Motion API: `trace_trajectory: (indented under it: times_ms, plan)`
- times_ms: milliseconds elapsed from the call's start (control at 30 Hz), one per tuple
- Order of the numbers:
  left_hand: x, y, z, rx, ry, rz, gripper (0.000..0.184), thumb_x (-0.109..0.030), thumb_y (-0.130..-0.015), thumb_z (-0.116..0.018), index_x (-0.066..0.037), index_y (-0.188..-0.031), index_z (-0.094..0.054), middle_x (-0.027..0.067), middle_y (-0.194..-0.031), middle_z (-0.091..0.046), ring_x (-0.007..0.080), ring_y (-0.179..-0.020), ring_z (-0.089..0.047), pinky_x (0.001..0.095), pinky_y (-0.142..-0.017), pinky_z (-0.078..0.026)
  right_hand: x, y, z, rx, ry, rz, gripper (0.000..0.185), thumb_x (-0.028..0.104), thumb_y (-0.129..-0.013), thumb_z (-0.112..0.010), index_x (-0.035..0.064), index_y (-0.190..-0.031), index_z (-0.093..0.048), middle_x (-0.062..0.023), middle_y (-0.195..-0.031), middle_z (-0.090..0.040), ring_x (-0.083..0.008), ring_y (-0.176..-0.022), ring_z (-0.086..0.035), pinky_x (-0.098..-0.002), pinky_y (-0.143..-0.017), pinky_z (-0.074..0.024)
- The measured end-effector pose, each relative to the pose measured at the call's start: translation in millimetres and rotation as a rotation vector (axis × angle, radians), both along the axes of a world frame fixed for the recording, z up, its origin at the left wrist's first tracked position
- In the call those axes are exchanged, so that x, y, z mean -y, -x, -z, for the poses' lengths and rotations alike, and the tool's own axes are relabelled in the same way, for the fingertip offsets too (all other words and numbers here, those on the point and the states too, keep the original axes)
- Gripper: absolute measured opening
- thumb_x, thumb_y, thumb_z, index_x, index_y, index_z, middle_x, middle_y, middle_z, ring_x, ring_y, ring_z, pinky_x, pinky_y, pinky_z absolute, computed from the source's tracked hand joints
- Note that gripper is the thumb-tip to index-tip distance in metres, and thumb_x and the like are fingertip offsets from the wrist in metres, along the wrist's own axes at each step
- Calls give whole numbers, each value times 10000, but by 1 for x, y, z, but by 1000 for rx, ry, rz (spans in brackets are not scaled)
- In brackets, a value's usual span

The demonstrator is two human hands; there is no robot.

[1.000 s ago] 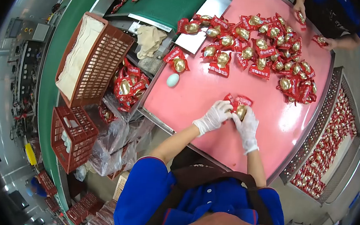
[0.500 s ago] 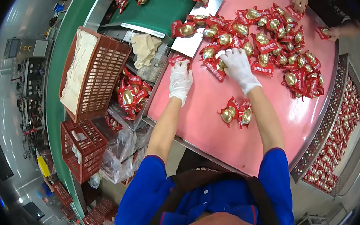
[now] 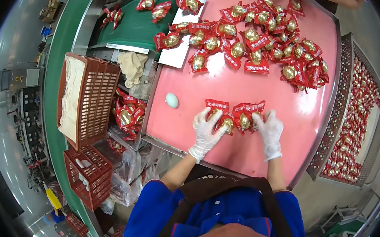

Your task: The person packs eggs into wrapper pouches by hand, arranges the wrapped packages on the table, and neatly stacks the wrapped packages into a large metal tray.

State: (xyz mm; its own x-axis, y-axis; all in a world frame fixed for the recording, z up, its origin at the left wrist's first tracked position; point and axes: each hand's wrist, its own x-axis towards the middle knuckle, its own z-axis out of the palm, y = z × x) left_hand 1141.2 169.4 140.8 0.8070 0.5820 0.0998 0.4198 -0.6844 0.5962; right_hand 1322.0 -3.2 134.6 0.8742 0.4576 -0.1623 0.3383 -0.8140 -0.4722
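In the head view, red-and-gold wrapped eggs point(image 3: 245, 120) lie in a short row on the pink table point(image 3: 184, 131), near its front edge. My left hand point(image 3: 206, 133), in a white glove, curls its thumb and fingers around the wrapped eggs at the row's left end. From the other side, the gloved fingers of my right hand point(image 3: 270, 133) grip the wrapped egg at the right end. A bare pale green egg point(image 3: 171, 100) rests to the left of my left hand, touched by neither.
More wrapped eggs point(image 3: 289, 72) are heaped farther back. Several sit on a white plate point(image 3: 173, 58) and a green conveyor point(image 3: 129, 34). Red crates point(image 3: 96, 101) stand left; a perforated metal bin point(image 3: 331, 131) full of wrapped eggs stands right. Another person's arm point(image 3: 340, 0) shows at the top.
Both hands have drawn back from the pile to the front row, where another wrapped egg now lies. The bare egg has come into sight. The other person's hands have left the pile.
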Motion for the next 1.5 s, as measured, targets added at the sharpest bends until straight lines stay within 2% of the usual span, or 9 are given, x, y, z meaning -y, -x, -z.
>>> trace_trajectory:
  times_ms: [167, 367, 500, 633, 833, 933, 1067, 1233, 1500]
  plan:
    - [-100, -64, 12, 181, -42, -199, 719, -280, -843, -736, -89, -1470, -442, 227, -1350, -463, 405, -1285, -420, 527, -1086, -345, -117, -97, -29, 526, -189, -556, 153, 137, -877, -654, 77, -1014, -623, -85, -986, -636, -265, -968, -593, -407, -846, -447]
    - [-169, -134, 69, -80, -74, -154, 643, -251, -879, -700, -33, -1428, -444, 279, -1258, -477, 455, -1136, -496, 499, -987, -431, -215, -144, 23, 637, 211, -904, 296, 121, -858, -607, 188, -1143, -659, -59, -1115, -621, -253, -1051, -578, -415, -913, -445]
    - [-146, -94, 53, 139, -3, -100, 490, -127, -907, -633, -69, -1382, -529, 205, -1245, -494, 382, -1140, -509, 459, -991, -433, -192, -125, 4, 510, -65, -736, 323, 197, -795, -722, 157, -1105, -640, -66, -1049, -633, -272, -1090, -578, -455, -926, -424]
    - [-82, -19, 8, 268, 509, -325, 449, -140, -992, -556, -85, -1434, -497, 196, -1311, -443, 330, -1219, -480, 419, -1066, -391, -87, -99, -31, 202, -395, -404, 517, 300, -712, -836, 76, -1122, -614, -123, -938, -662, -304, -899, -643, -423, -787, -514]
    - [-16, 50, 49, 52, 158, -204, 507, -167, -859, -719, -115, -1341, -569, 180, -1273, -488, 358, -1181, -490, 459, -1045, -398, 44, -44, 34, -385, -60, 49, 525, 394, -736, -841, 79, -1096, -626, -146, -1006, -656, -307, -964, -631, -428, -809, -511]
    - [-10, 45, 29, -30, -86, -124, 625, -173, -817, -719, -169, -1411, -523, 193, -1393, -424, 428, -1284, -396, 566, -1078, -327, 42, -20, 13, 34, 103, -63, 649, 417, -712, -850, 152, -1252, -608, -182, -1248, -583, -376, -1136, -550, -497, -904, -483]
    - [-1, 37, 11, -171, -187, 169, 819, -185, -769, -734, -222, -1518, -403, 194, -1548, -310, 482, -1400, -266, 653, -1102, -247, 14, 9, -26, 76, 126, -461, 916, 436, -658, -868, 418, -1467, -440, -195, -1550, -327, -514, -1282, -378, -683, -998, -369]
    - [-7, 2, 29, -395, -301, 150, 724, -283, -789, -773, -320, -1445, -469, 46, -1499, -436, 462, -1390, -310, 751, -975, -327, -12, 8, 8, 275, 288, -630, 794, 454, -675, -848, 443, -1395, -513, -137, -1419, -498, -427, -1114, -543, -635, -868, -453]
    - [-44, 5, 27, -386, -86, 230, 692, -194, -776, -792, -338, -1395, -518, -49, -1432, -502, 384, -1352, -382, 646, -907, -455, 19, -20, 24, 333, 123, -769, 755, 368, -679, -857, 439, -1361, -540, -115, -1352, -518, -359, -1074, -567, -540, -809, -481]
